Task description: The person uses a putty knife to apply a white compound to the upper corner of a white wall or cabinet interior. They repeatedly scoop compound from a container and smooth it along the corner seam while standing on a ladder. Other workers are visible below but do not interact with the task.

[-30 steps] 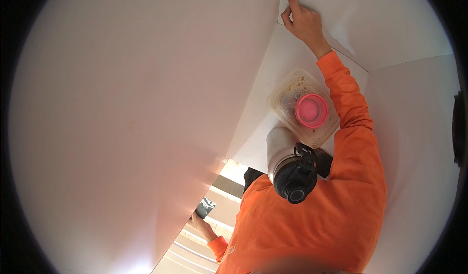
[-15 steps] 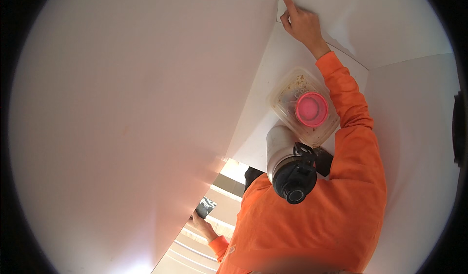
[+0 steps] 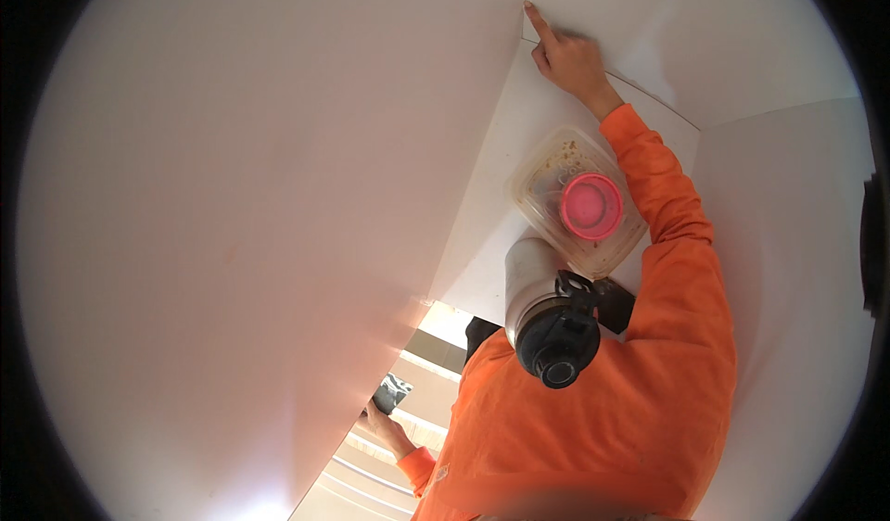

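My right hand [image 3: 570,60] reaches to the far corner, where white panels meet. Its index finger is stretched out, the tip touching the corner seam [image 3: 526,20]; the thumb stands apart and the hand holds nothing. At the lower left my left hand [image 3: 387,431] is closed on a small glossy black-and-silver packet [image 3: 392,393], beside the large white panel's [image 3: 278,196] edge. That edge hides part of the fingers. Below my right forearm sits a clear plastic tub [image 3: 542,183] with brown crumbs or stains and a round pink container [image 3: 591,207] in it.
A pale bottle [image 3: 528,266] with a black flip lid [image 3: 558,340] stands close to my chest. Next to it lies a dark flat object [image 3: 614,306]. White walls [image 3: 788,243] rise at the right and far side. Light striped flooring [image 3: 422,373] shows at lower left.
My right fingertip has slid a little nearer along the corner seam. The left hand and the packet have stayed in place.
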Available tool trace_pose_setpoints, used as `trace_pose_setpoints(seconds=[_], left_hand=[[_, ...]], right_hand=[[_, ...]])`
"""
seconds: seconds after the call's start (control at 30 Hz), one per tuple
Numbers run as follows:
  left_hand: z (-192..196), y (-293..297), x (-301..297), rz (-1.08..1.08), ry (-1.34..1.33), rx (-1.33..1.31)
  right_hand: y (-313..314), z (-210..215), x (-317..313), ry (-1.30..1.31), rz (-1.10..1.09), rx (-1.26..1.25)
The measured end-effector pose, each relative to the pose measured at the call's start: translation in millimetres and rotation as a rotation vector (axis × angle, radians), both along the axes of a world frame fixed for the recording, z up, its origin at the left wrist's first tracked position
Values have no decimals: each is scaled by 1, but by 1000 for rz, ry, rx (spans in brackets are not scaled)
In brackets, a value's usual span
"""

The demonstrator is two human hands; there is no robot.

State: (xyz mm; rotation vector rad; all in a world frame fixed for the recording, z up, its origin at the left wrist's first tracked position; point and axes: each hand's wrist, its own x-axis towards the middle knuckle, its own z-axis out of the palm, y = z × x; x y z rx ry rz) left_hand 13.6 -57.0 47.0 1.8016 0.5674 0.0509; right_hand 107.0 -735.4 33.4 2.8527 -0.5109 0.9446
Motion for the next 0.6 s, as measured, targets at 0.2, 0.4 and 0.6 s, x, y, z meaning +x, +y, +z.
trace_pose_setpoints(seconds=[0.2,0.4,0.6], left_hand=[[3,-12,0,-28,-103,10],[8,-18,-1,-7,-104,8],[7,-19,-1,-11,-136,-1]], right_hand=[[0,-6,-3,27,30,9],[1,-11,-7,109,24,29],[0,-18,-10,149,19,16]])
